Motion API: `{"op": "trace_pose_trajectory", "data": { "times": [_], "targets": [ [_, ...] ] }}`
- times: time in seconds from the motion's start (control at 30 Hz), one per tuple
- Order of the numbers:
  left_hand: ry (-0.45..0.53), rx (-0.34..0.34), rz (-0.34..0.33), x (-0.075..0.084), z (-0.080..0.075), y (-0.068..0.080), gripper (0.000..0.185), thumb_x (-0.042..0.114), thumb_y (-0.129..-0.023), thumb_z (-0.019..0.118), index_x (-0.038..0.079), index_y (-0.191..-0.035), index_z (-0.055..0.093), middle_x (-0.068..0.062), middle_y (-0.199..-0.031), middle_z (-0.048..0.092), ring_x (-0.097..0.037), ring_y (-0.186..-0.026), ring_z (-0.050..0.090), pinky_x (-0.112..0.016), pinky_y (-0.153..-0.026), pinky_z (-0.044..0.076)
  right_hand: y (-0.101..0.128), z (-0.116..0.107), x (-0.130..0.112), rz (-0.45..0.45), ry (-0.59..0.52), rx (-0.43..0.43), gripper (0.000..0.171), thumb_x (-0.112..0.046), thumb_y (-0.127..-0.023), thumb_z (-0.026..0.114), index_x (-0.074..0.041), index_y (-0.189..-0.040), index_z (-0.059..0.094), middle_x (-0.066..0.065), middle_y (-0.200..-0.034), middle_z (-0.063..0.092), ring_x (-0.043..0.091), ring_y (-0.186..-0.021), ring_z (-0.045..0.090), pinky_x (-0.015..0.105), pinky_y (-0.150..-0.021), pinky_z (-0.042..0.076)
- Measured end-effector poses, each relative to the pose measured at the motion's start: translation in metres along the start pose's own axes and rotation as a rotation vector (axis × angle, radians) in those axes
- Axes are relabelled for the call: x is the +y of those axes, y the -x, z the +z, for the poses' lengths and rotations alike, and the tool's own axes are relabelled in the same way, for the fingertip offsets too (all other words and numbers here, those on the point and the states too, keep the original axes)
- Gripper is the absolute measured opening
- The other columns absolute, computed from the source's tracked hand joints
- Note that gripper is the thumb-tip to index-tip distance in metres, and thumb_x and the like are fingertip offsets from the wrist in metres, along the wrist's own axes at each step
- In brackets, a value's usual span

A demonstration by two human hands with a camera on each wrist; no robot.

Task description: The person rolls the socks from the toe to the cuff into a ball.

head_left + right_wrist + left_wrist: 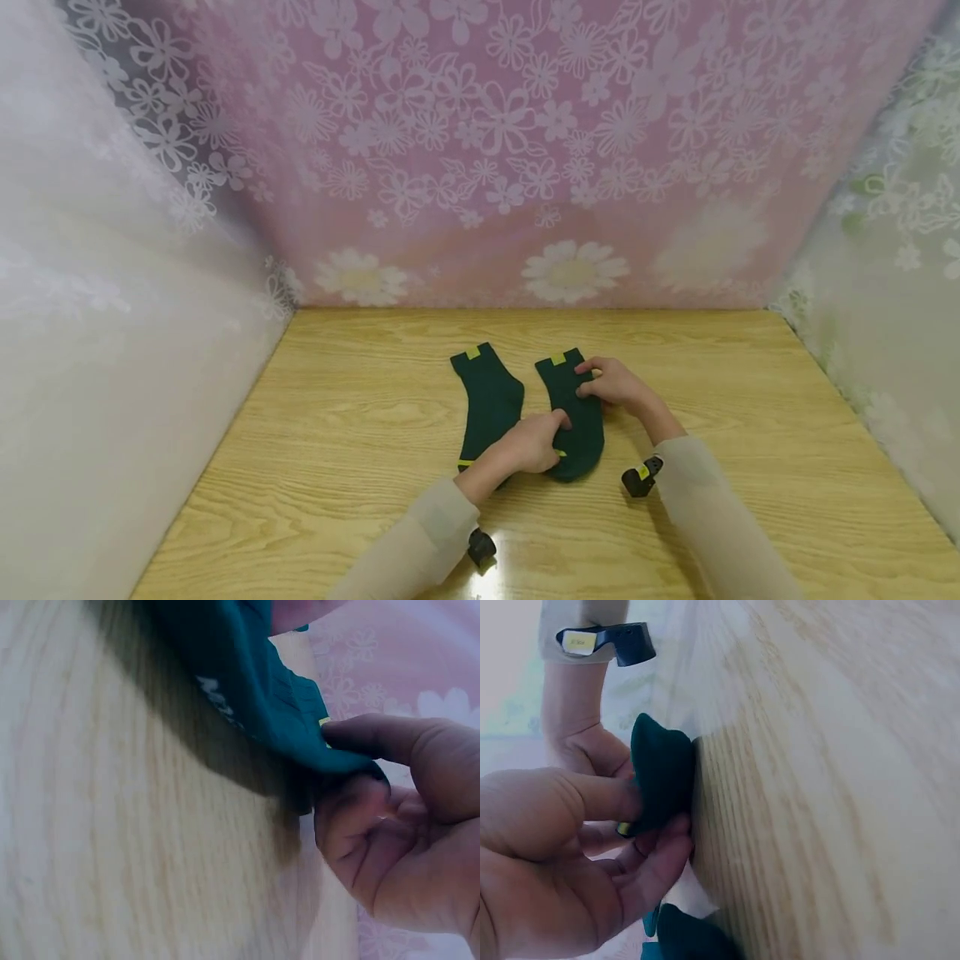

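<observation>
I'm pinching the right sock (573,417) at both ends — left hand (531,444) toe, right hand (613,382) cuff — likely for lifting it.

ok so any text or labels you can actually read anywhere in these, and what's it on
None can be read.
White lettering on the right sock: too blurred to read.
Yellow sticker on the wrist camera mount: faint marks, too small to read.
Yellow tags on the left sock and the right sock's cuff: no legible text.
The left hand and right hand both pinch the right sock.
</observation>
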State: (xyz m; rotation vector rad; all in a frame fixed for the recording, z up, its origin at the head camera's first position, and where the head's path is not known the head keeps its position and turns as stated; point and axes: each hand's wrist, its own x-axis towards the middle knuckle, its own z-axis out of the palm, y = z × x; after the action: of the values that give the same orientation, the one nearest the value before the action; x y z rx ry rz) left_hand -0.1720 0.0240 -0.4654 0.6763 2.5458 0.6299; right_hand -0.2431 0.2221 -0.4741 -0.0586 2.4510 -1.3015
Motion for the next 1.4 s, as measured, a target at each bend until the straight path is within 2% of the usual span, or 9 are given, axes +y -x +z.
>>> {"op": "trace_pose_trajectory", "data": {
  "times": [0.17, 0.3, 0.47, 0.63, 0.8, 0.97, 1.07, 1.23, 1.4],
  "targets": [
    [0.249, 0.039, 0.064, -0.007, -0.002, 0.001, 0.029, 0.008, -0.095, 0.065, 0.010, -0.124, 0.061, -0.005, -0.102, 0.065, -0.012, -0.078, 0.057, -0.024, -0.068, 0.047, 0.001, -0.001, 0.001, -0.050, 0.008, 0.018, 0.047, -0.006, -0.090, 0.064, 0.005, -0.134, 0.054, 0.034, -0.139, 0.045, 0.036, -0.105, 0.057, 0.035, -0.077, 0.051],
    [0.531, 0.039, 0.084, -0.013, 0.000, 0.000, 0.022, 0.007, -0.097, 0.063, 0.005, -0.119, 0.064, -0.006, -0.081, 0.056, -0.016, -0.065, 0.058, -0.025, -0.059, 0.050, 0.001, -0.001, 0.003, -0.076, -0.002, 0.042, 0.048, -0.001, -0.087, 0.064, 0.006, -0.134, 0.054, 0.034, -0.139, 0.044, 0.036, -0.105, 0.052, 0.034, -0.080, 0.049],
    [0.790, 0.007, 0.061, -0.018, 0.001, 0.000, 0.026, -0.008, -0.093, 0.061, -0.001, -0.118, 0.064, -0.012, -0.091, 0.053, -0.020, -0.077, 0.059, -0.031, -0.067, 0.059, 0.003, 0.000, 0.004, -0.080, -0.010, 0.054, 0.052, 0.000, -0.085, 0.063, 0.007, -0.135, 0.053, 0.032, -0.141, 0.044, 0.034, -0.109, 0.051, 0.033, -0.084, 0.048],
    [0.805, -0.029, 0.034, -0.017, -0.001, 0.003, 0.036, -0.011, -0.088, 0.061, 0.000, -0.123, 0.062, -0.011, -0.106, 0.053, -0.016, -0.084, 0.057, -0.030, -0.068, 0.058, 0.004, 0.000, 0.007, -0.056, -0.083, 0.061, 0.050, -0.006, -0.089, 0.066, 0.006, -0.136, 0.053, 0.030, -0.141, 0.045, 0.033, -0.110, 0.051, 0.032, -0.086, 0.048],
    [0.775, -0.031, 0.007, -0.015, 0.001, 0.004, 0.036, -0.006, -0.088, 0.062, 0.004, -0.123, 0.064, -0.007, -0.090, 0.055, -0.015, -0.070, 0.051, -0.025, -0.061, 0.051, 0.003, 0.000, 0.010, -0.034, -0.179, 0.079, 0.045, -0.012, -0.093, 0.068, 0.006, -0.132, 0.056, 0.028, -0.138, 0.048, 0.031, -0.111, 0.055, 0.029, -0.085, 0.050],
    [0.784, 0.137, -0.024, -0.015, 0.005, 0.002, 0.019, 0.006, -0.091, 0.068, 0.004, -0.109, 0.072, -0.002, -0.104, 0.063, -0.012, -0.083, 0.057, -0.025, -0.066, 0.050, 0.004, 0.000, 0.012, -0.041, -0.232, 0.047, 0.046, 0.002, -0.089, 0.061, 0.005, -0.134, 0.053, 0.029, -0.139, 0.042, 0.026, -0.098, 0.052, 0.026, -0.075, 0.048],
    [0.796, 0.207, -0.024, -0.015, 0.005, 0.001, 0.020, 0.002, -0.086, 0.074, 0.003, -0.106, 0.072, -0.005, -0.109, 0.062, -0.015, -0.086, 0.055, -0.025, -0.067, 0.049, 0.007, -0.001, 0.010, -0.044, -0.265, -0.002, 0.053, 0.005, -0.089, 0.056, 0.004, -0.141, 0.048, 0.031, -0.148, 0.033, 0.029, -0.105, 0.053, 0.025, -0.075, 0.048],
    [0.822, 0.150, -0.030, -0.018, 0.005, 0.002, 0.033, -0.007, -0.082, 0.074, 0.006, -0.111, 0.070, -0.005, -0.119, 0.059, -0.017, -0.091, 0.053, -0.025, -0.069, 0.046, 0.009, -0.002, 0.008, -0.029, -0.259, -0.060, 0.060, 0.007, -0.089, 0.053, 0.004, -0.148, 0.042, 0.029, -0.157, 0.024, 0.037, -0.131, 0.042, 0.024, -0.083, 0.047],
    [0.870, 0.098, -0.042, -0.019, 0.004, 0.005, 0.037, -0.007, -0.083, 0.073, 0.010, -0.116, 0.070, -0.006, -0.133, 0.055, -0.019, -0.103, 0.059, -0.028, -0.075, 0.051, 0.010, -0.001, 0.006, -0.055, -0.272, -0.077, 0.063, 0.008, -0.089, 0.051, 0.002, -0.150, 0.038, 0.028, -0.160, 0.017, 0.038, -0.126, 0.041, 0.029, -0.084, 0.041]
  ]
}}
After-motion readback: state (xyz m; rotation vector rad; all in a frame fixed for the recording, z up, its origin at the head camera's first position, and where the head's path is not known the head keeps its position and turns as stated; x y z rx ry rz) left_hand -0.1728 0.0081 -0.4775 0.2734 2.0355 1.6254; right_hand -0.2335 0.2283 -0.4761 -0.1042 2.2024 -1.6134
